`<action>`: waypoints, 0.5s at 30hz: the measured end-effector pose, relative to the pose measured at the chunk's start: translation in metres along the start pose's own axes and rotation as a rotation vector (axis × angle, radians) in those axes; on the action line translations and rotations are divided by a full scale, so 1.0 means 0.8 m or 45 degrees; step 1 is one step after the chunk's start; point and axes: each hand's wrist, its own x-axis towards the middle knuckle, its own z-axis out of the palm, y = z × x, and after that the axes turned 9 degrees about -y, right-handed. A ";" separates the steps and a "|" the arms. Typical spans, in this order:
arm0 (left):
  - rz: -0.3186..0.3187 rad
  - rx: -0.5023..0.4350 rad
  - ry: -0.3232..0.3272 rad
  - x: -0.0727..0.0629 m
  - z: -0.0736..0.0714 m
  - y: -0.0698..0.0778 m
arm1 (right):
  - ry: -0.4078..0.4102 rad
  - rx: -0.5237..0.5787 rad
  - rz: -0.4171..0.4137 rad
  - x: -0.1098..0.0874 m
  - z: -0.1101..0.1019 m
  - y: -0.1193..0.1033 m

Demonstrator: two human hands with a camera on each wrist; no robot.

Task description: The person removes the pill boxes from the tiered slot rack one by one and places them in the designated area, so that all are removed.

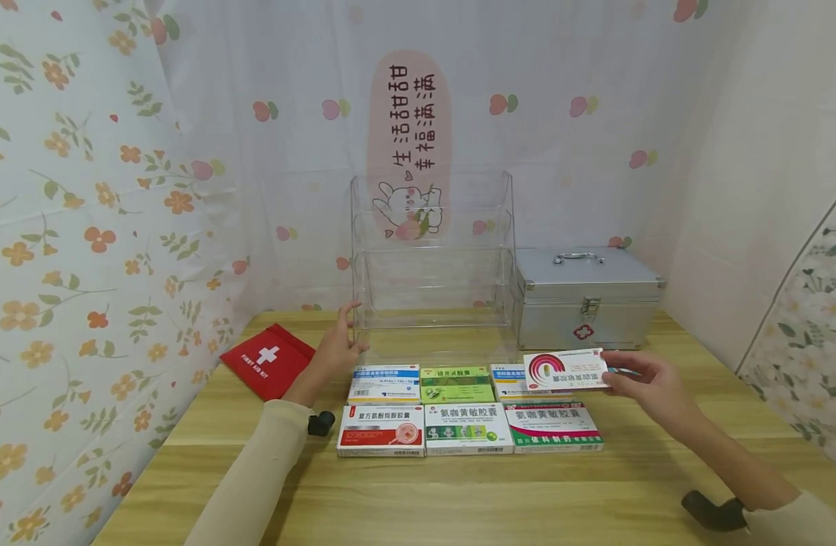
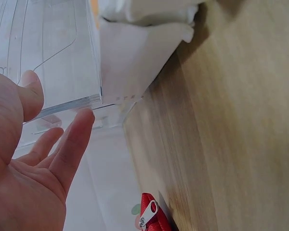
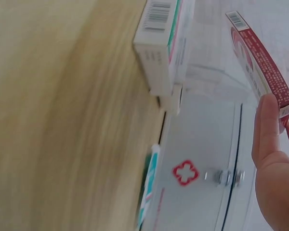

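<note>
My right hand [image 1: 646,390] pinches the end of a white medicine box [image 1: 564,370] with a red-pink arc design. The box is held above the right end of the boxes on the table; its dark red side shows in the right wrist view. At the left side of a clear tiered display rack [image 1: 432,326] is my left hand [image 1: 329,353], fingers extended near its edge. The left wrist view shows the thumb and fingers spread at the rack's edge; whether they press it I cannot tell.
Two rows of medicine boxes lie before the rack, among them a green box [image 1: 457,384] and a red-white box [image 1: 381,431]. A silver first-aid case [image 1: 589,303] stands right of the rack. Left lies a red first-aid pouch [image 1: 268,358]. Curtains surround the wooden table [image 1: 418,500].
</note>
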 end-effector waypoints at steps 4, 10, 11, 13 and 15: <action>-0.008 0.002 -0.007 0.000 0.000 0.001 | 0.029 -0.011 0.022 -0.015 -0.012 0.006; -0.005 0.032 -0.001 -0.001 0.000 0.002 | 0.066 -0.026 0.090 -0.035 -0.030 0.013; -0.001 0.034 0.000 -0.001 0.000 0.002 | 0.073 -0.032 0.105 -0.037 -0.033 0.014; 0.000 0.035 0.000 -0.001 0.000 0.002 | 0.089 -0.066 0.135 -0.043 -0.040 0.015; -0.004 0.039 0.001 -0.001 0.000 0.003 | 0.103 -0.120 0.179 -0.048 -0.048 0.016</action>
